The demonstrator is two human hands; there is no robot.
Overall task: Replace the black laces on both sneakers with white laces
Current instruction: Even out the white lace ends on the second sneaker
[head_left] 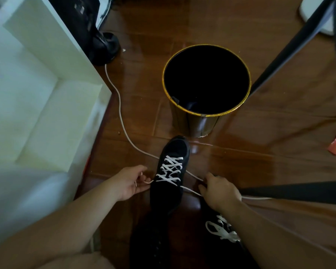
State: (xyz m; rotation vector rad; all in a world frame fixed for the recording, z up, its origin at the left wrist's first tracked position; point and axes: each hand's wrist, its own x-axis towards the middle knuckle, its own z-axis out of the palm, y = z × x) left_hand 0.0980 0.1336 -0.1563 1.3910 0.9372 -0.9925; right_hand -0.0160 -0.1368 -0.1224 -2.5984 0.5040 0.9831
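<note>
Head view, two sneakers (170,171), two hands (129,183)

The floor (241,167) is dark brown wood in planks, smooth and highly glossy, with bright streaks of reflected light across it. The black sneaker (171,183) has a matt cloth upper, and its white lace (170,170) is flat woven fabric, dull and soft-looking. The second sneaker (221,230) looks the same dark matt cloth with the same white woven lace. The waste bin (194,123) has a shiny, reflective wall, metallic-looking, and a bright gold-coloured rim. The cabinet (47,94) is smooth, matt white board. The thin white cable (122,121) on the floor has a smooth plastic-looking skin.
</note>
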